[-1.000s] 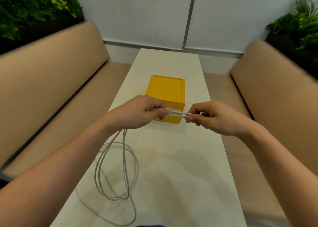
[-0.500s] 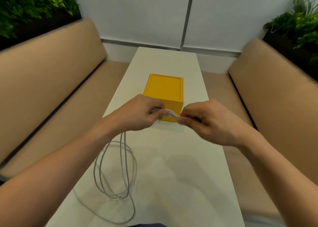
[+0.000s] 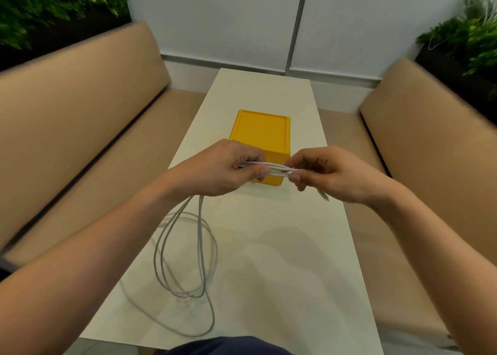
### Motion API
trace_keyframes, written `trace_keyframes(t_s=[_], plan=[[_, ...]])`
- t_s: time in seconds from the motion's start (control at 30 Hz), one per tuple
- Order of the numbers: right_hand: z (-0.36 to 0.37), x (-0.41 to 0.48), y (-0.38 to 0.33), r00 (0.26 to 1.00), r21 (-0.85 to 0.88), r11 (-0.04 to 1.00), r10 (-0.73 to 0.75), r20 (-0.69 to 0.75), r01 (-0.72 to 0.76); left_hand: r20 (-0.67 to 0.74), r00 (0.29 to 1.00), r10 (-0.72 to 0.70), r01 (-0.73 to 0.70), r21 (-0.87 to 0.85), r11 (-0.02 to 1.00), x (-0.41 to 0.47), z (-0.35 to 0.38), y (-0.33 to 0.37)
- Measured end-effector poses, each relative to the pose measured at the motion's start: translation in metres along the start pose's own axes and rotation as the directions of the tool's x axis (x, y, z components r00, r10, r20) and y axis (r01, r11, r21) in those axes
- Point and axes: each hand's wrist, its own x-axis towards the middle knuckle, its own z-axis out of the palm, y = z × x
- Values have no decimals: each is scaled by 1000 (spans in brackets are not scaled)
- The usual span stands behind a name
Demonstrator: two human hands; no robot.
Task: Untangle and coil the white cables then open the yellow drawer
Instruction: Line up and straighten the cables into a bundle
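Tan padded benches [image 3: 80, 118] run along both sides of the room, each backed by a dark planter of green foliage [image 3: 53, 5], and a pale panelled wall [image 3: 228, 18] closes the far end. Between the benches stretches a long white desk [image 3: 269, 260]. At the middle of it sits the yellow drawer [image 3: 262, 131], a small box that appears shut, partly hidden behind the hands.

Both forearms reach in from the lower corners and meet above the desk just in front of the box. The left hand [image 3: 223, 169] is curled into a loose fist, thumb pressed on top, clamped around a bundle of the white cables [image 3: 185, 252]. The right hand [image 3: 325, 174] pinches the same strands between thumb and fingertips, so a short taut run of cable spans the gap between the hands. From under the left hand the rest hangs down in several long loops that pool on the desk near its left edge, one strand trailing toward the near edge.

Compared with half a second ago, the hands have drawn slightly apart, showing more cable between them; the loops lie much as before.
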Motion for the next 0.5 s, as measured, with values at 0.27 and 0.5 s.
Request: trace_keyframes(t_s=[0.27, 0.5], plan=[[-2, -3, -8, 997, 147, 986, 73, 27, -77, -15, 1000, 27, -25, 78, 997, 0, -4, 10], [-1, 1, -6, 995, 67, 993, 102, -16, -100, 59, 998, 35, -41, 105, 994, 3, 2, 12]])
